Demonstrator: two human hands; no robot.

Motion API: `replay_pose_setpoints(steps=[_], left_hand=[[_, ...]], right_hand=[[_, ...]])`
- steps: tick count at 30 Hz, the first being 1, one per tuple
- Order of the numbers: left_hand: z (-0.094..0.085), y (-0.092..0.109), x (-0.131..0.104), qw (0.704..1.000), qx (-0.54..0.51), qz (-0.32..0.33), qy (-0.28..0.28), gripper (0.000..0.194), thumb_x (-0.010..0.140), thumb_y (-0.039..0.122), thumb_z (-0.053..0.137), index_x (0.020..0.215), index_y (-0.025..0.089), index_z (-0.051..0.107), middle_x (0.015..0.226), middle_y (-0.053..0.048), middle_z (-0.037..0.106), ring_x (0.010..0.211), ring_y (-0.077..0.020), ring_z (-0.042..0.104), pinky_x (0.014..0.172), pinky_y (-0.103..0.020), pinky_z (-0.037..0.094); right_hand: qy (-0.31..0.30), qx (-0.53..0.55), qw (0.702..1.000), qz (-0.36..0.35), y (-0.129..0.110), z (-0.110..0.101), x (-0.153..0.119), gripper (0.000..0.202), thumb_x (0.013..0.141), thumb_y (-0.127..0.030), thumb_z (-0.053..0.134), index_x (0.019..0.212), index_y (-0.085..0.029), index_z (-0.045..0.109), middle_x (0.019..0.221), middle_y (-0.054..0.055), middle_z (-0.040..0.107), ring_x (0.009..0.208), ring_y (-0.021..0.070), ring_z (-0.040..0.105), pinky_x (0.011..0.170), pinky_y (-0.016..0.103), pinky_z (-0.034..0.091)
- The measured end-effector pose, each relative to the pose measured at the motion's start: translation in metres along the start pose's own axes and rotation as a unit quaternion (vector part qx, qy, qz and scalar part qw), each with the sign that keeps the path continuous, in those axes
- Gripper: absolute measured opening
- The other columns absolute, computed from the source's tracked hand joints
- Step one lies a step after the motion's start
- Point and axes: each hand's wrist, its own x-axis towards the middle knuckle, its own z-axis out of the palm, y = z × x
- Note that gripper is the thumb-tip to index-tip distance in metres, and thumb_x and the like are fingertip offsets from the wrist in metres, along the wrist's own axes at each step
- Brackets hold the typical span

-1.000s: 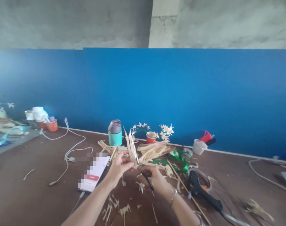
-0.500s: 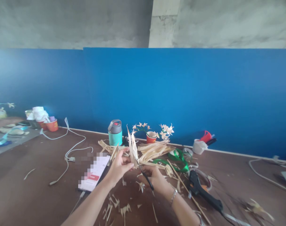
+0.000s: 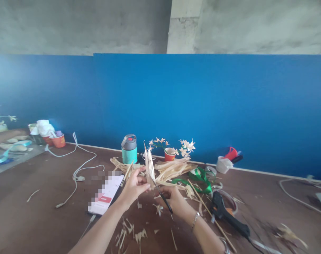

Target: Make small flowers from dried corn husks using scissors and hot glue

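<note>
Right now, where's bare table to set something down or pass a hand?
Front-left tabletop, between the stray shred and the phone cable; also a mostly bare patch between the white cup and far-right cable. Crowded: around left hand and right hand, with dried strips, green ribbon, glue gun and scraps.

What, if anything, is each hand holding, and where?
Left hand: dried husk strips, pinched near their lower end. Right hand: slim dark tool, gripped around its middle.

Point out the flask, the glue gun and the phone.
Flask [image 3: 129, 155], head view: on its teal body.
Glue gun [image 3: 218, 204], head view: on its black body.
Phone [image 3: 113, 187], head view: on its lit screen.
</note>
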Motion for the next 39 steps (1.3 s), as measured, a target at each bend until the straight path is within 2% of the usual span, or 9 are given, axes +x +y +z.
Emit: replay_pose_setpoints(steps=[6,13,19,27,32,39], left_hand=[[-0.0027,-0.0026,0.0013,1.000,0.005,0.000,0.001,0.063,0.062,0.019,0.069,0.119,0.016,0.044,0.064,0.000,0.063,0.060,-0.0173,0.063,0.058,-0.027,0.046],[-0.0040,-0.0063,0.0013,0.999,0.032,0.013,-0.003,0.063,0.062,0.017,0.068,0.121,0.018,0.043,0.066,0.000,0.065,0.063,-0.0178,0.063,0.060,-0.027,0.046],[-0.0014,-0.0002,-0.0006,0.998,0.056,0.005,-0.011,0.063,0.065,0.015,0.064,0.123,0.016,0.040,0.065,0.001,0.063,0.062,-0.0172,0.063,0.060,-0.028,0.045],[0.0000,-0.0010,-0.0018,0.998,0.052,-0.004,-0.018,0.061,0.064,0.013,0.063,0.121,0.018,0.041,0.066,0.001,0.063,0.065,-0.0177,0.063,0.061,-0.028,0.045],[0.0021,-0.0004,-0.0026,0.999,0.030,-0.021,-0.022,0.063,0.064,0.015,0.064,0.122,0.017,0.039,0.067,0.002,0.063,0.066,-0.0166,0.062,0.062,-0.027,0.044],[0.0022,0.0010,-0.0012,0.999,0.029,-0.022,-0.024,0.065,0.063,0.015,0.065,0.123,0.016,0.038,0.065,0.002,0.062,0.060,-0.0148,0.060,0.059,-0.027,0.044]], right_hand=[[0.005,-0.022,1.000,-0.008,-0.0031,-0.0010,-0.0010,0.018,0.064,-0.026,0.067,0.075,-0.012,0.069,0.056,0.001,0.062,0.044,0.0086,0.047,0.041,0.019,0.034],[0.002,-0.005,1.000,0.016,-0.0049,0.0004,-0.0021,0.018,0.064,-0.025,0.067,0.076,-0.012,0.067,0.052,-0.002,0.058,0.038,0.0054,0.040,0.037,0.018,0.031],[0.010,-0.027,1.000,-0.009,-0.0052,-0.0005,-0.0031,0.016,0.065,-0.024,0.066,0.075,-0.012,0.068,0.061,0.002,0.062,0.049,0.0089,0.049,0.044,0.019,0.036],[-0.008,-0.007,1.000,-0.012,-0.0031,0.0000,-0.0002,0.012,0.065,-0.019,0.063,0.074,-0.012,0.067,0.057,-0.001,0.059,0.047,0.0071,0.045,0.044,0.018,0.034],[-0.008,0.002,1.000,-0.009,-0.0023,0.0004,-0.0005,0.011,0.065,-0.021,0.064,0.070,-0.011,0.066,0.055,-0.001,0.058,0.042,0.0060,0.041,0.041,0.018,0.031],[-0.012,0.001,1.000,-0.012,-0.0015,-0.0021,-0.0007,0.012,0.065,-0.020,0.066,0.074,-0.012,0.068,0.056,0.000,0.059,0.047,0.0078,0.045,0.045,0.019,0.035]])
